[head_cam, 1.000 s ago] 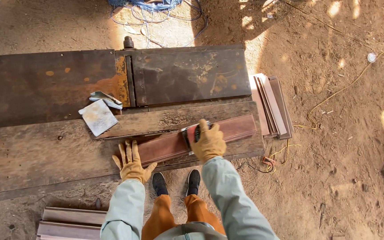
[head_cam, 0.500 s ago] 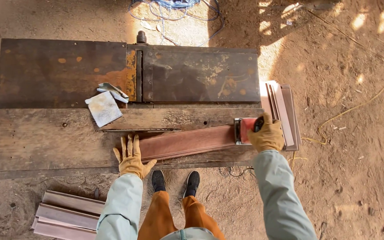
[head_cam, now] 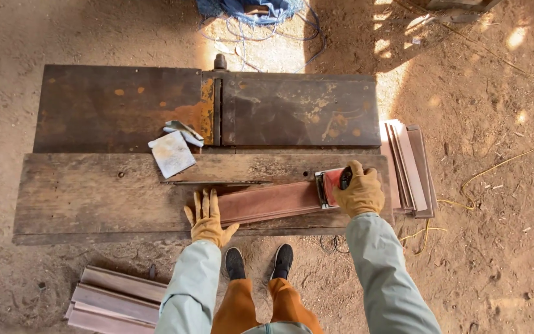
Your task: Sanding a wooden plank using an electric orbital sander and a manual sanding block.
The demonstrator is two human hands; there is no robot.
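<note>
On the weathered wooden bench (head_cam: 94,198), lay a long reddish-brown plank (head_cam: 267,202) running left-right. Pinned flat at its left end by open gloved left hand (head_cam: 208,219). Gripped a red handheld sander (head_cam: 330,183) in closed gloved right hand (head_cam: 361,192), near right end.

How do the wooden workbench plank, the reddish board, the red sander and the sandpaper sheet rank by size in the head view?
1. wooden workbench plank, widest by far.
2. reddish board, partly hidden under the sander.
3. sandpaper sheet and red sander: unsure, since the right hand covers much of the sander.
</note>
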